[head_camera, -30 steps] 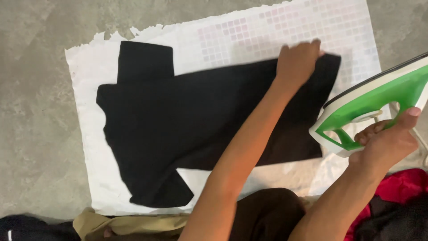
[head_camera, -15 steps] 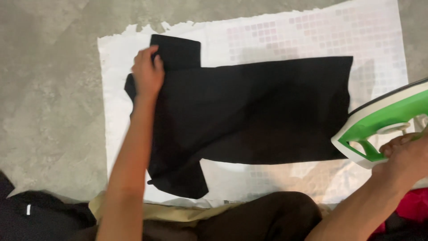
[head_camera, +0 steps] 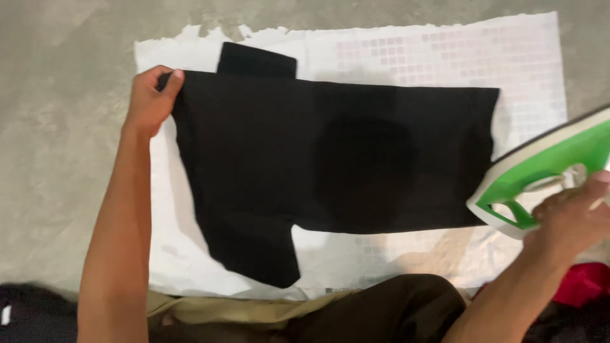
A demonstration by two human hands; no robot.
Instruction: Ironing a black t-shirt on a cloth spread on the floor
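Note:
A black short-sleeved shirt [head_camera: 330, 165] lies flat on a white cloth [head_camera: 406, 57] spread over the floor, its sleeves pointing left. My left hand [head_camera: 151, 98] pinches the shirt's upper-left corner near the collar end. My right hand [head_camera: 565, 219] grips the handle of a green and white iron [head_camera: 540, 171], which stands tilted at the right edge of the cloth, just right of the shirt's hem.
Grey concrete floor [head_camera: 57, 146] surrounds the cloth. My knees in dark and tan fabric [head_camera: 356, 311] sit at the cloth's near edge. A red garment [head_camera: 581, 286] lies at the lower right, and dark clothing [head_camera: 32, 317] at the lower left.
My left hand crossed from the shirt's right end to its left end and took hold of the corner. The shirt now lies flatter and more spread out. The iron stayed at the right.

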